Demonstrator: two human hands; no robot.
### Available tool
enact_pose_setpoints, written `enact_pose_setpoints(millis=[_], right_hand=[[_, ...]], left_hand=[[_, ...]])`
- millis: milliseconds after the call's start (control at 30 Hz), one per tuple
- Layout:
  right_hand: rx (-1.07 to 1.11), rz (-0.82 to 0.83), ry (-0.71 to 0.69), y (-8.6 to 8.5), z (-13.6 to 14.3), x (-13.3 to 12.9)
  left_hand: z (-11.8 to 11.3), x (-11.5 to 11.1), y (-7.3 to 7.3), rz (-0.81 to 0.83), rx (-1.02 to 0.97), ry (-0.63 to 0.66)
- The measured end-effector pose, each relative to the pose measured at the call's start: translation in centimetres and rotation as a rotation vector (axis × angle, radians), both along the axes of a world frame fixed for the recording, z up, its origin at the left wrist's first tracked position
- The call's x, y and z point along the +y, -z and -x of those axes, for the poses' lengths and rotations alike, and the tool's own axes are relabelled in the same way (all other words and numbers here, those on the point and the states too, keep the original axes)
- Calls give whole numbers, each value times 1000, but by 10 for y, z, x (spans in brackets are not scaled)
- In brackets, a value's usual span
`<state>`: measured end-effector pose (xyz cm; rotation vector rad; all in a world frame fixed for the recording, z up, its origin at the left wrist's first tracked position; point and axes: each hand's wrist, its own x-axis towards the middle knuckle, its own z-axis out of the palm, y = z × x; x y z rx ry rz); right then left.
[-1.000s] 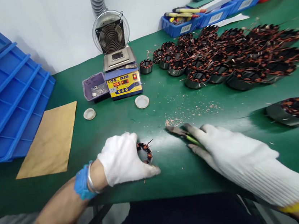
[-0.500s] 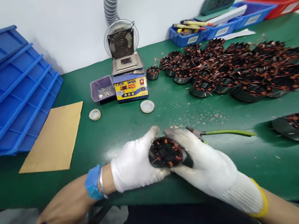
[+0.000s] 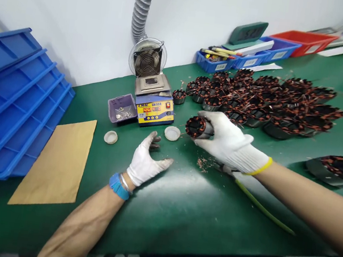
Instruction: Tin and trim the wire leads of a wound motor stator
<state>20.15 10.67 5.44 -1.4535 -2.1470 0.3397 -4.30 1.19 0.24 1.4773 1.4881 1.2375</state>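
A round motor stator with copper windings (image 3: 196, 127) is held on its side in my gloved right hand (image 3: 225, 138), its wound end facing left. My gloved left hand (image 3: 146, 161) is apart from it, fingers spread and holding nothing, just below a white round lid (image 3: 172, 133). Under my right hand lie copper scraps (image 3: 205, 164) and green-handled cutters (image 3: 262, 206), their jaws partly hidden. The solder pot (image 3: 155, 110), with yellow-and-blue front and lit display, stands beyond my left hand.
Many similar stators (image 3: 266, 96) crowd the right rear, with another (image 3: 335, 171) at the right. A purple tray (image 3: 111, 110), small lid (image 3: 110, 137), cardboard sheet (image 3: 58, 160) and blue crates (image 3: 13, 113) are leftward. Blue bins (image 3: 210, 65) and a red bin (image 3: 295, 37) line the back.
My left hand has let go of the stator and opened. My right hand has carried the stator forward, toward the solder pot, and tipped it sideways. The cutters have swung round. The view has shifted.
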Motion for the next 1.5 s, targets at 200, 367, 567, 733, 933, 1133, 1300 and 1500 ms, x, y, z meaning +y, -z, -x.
enact_pose_setpoints(millis=[200,367,567,733,933,1133,1300,1500], right_hand=[[-249,81,-6,-6,17,19],[-481,133,-63,-23,27,20],[-577,158,-94,-35,39,18],[-581,164,-105,-36,40,17],[-323,75,-17,-22,21,19],[-89,27,111,-16,-2,15],[-419,-153,-76,-38,0,18],[-795,-197,-364,-57,37,18]], left_hand=[[1,7,-1,100,-73,-50],[0,10,-4,127,-62,-56],[0,10,-3,124,-13,-47],[0,10,-3,113,24,-38],[0,10,-2,110,26,-25],[0,9,-1,104,42,-26],[0,10,-2,102,50,-19],[1,11,0,99,34,-45]])
